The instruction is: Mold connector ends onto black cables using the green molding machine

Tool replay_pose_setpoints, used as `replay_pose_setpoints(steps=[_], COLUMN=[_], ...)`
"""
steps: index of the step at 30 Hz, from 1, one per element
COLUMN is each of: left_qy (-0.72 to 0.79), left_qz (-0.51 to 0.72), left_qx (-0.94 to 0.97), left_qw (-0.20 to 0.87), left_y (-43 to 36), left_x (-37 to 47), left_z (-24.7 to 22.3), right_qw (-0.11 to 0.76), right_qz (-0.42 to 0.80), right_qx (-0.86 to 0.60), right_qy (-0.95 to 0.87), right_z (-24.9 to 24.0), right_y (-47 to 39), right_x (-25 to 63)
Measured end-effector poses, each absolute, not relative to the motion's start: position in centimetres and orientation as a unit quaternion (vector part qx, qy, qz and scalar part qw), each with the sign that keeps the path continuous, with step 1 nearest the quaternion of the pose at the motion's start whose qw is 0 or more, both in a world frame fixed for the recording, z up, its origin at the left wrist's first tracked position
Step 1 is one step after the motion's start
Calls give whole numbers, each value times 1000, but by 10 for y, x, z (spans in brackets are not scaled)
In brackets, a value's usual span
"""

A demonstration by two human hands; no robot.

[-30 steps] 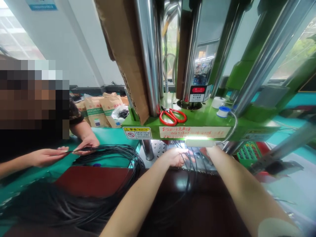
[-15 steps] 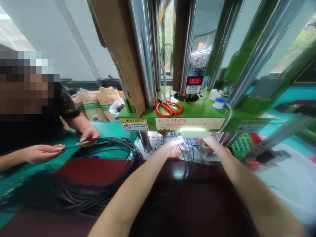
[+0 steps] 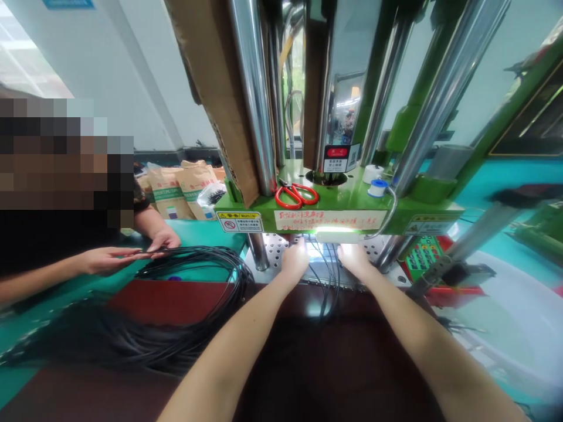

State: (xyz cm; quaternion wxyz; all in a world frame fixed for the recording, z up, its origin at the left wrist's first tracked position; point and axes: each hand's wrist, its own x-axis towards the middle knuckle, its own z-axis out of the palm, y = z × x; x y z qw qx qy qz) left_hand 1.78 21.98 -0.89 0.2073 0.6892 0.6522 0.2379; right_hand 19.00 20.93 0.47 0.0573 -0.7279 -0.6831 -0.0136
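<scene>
Under the green press plate (image 3: 343, 202), my left hand (image 3: 296, 258) is at the left side of a bright metal mould (image 3: 319, 252). My right hand (image 3: 353, 259) is at the mould's right side. The fingers of both hands are bent and partly hidden by the plate's edge and the glare, so what they hold cannot be made out. Several thin black cables (image 3: 333, 281) run from the mould between my hands and hang over the dark front edge. A white lamp (image 3: 338, 237) shines just above the mould.
At the left, a person's hands (image 3: 103, 259) hold black cable beside a large coil (image 3: 240, 269). Red-handled scissors (image 3: 297, 196) and a blue-and-white spool (image 3: 377, 188) lie on the press plate. A green button panel (image 3: 424, 258) and white tub (image 3: 505, 316) stand at the right.
My left hand has moved slightly left and up, off the cables. My right hand has come left and down beside the mould. The person's hands have come together, and the view has shifted slightly.
</scene>
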Motion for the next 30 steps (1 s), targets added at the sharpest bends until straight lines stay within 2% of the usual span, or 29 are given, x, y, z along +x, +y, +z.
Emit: replay_pose_setpoints(steps=[7,13,30], left_qy=[649,645,623], left_qz=[163,165,169], left_qx=[736,744,763], left_qw=[108,56,39], left_y=[224,225,225], left_x=[20,30,45], left_z=[-5,11,7], right_qw=[78,98,100], right_qz=[-18,-30,-59], right_qx=[-729,-708,-682], right_qy=[-680,-699,-722], right_z=[1,13,8], right_y=[214,211,215], right_x=[193,187,172])
